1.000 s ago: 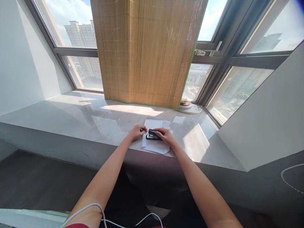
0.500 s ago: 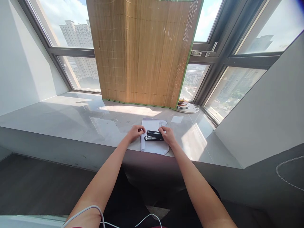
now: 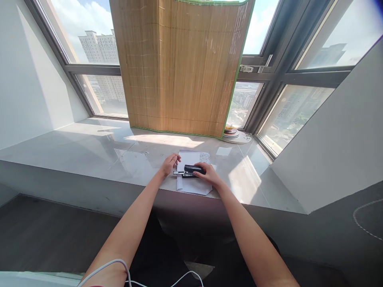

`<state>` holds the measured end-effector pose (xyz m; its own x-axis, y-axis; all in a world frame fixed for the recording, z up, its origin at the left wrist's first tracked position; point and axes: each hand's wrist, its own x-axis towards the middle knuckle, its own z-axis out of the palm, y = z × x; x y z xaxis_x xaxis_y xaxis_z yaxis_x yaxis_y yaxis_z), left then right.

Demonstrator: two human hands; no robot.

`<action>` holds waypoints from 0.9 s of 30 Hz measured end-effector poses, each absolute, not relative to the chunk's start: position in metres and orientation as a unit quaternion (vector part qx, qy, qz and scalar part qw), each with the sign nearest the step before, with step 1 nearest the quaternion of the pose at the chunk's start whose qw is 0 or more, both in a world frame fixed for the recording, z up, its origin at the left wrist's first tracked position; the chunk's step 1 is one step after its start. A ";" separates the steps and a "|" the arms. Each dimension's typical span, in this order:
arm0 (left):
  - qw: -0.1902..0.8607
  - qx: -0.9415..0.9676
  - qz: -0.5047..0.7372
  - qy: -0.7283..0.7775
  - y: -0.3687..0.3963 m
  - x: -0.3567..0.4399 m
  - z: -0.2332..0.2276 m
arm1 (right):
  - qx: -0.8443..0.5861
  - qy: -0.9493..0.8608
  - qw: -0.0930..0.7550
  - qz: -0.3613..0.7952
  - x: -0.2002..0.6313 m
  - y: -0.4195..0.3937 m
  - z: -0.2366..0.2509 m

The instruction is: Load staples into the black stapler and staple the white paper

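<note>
A black stapler lies over a white sheet of paper on the sill. Out of its left end sticks a slim metal staple tray. My right hand is closed around the stapler's right end, thumb on the near side and fingers over the top. Just left of the paper, my left hand is held with its fingers curled together, beside the tray's tip and apart from it. Anything small between those fingers is too small to make out. Handwriting or print shows at the paper's upper right.
The tiled windowsill has its front edge close to my forearms. A bamboo mat stands against the window behind the paper. Stacked plates sit at its right foot. A white cable crosses my left arm.
The staple tray has come out of the stapler's left end. My right hand has shifted from its upper right corner to wrap around it. My left hand has moved slightly left and up.
</note>
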<state>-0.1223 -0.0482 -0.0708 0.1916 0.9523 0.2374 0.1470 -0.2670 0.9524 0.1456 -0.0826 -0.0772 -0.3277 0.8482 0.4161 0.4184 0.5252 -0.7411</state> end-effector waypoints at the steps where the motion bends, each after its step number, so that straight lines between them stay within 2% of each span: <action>1: 0.432 0.636 0.478 0.423 -0.049 -0.122 -0.070 | -0.400 -0.791 0.388 0.251 0.145 -0.084 -0.077; 4: 0.459 0.610 0.499 0.410 -0.051 -0.124 -0.068 | -0.389 -0.814 0.375 0.212 0.143 -0.087 -0.079; 10: 0.520 0.544 0.512 0.413 -0.052 -0.129 -0.064 | -0.407 -0.751 0.514 0.083 0.143 -0.089 -0.081; 12: 0.553 0.537 0.489 0.407 -0.051 -0.131 -0.064 | -0.396 -0.770 0.499 0.030 0.141 -0.092 -0.080; 19: 0.623 0.528 0.439 0.373 -0.048 -0.132 -0.065 | -0.345 -0.871 0.341 -0.079 0.123 -0.102 -0.084; 23: 0.620 0.546 0.437 0.356 -0.050 -0.132 -0.066 | -0.347 -0.859 0.353 -0.136 0.119 -0.102 -0.082; 27: 0.614 0.501 0.506 0.341 -0.049 -0.132 -0.066 | -0.430 -0.797 0.412 -0.100 0.120 -0.096 -0.077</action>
<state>-0.1325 -0.0494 -0.0664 0.2555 0.9628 0.0874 -0.2798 -0.0129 0.9600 0.1202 -0.0965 -0.0774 -0.2900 0.6034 0.7428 0.7684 0.6095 -0.1951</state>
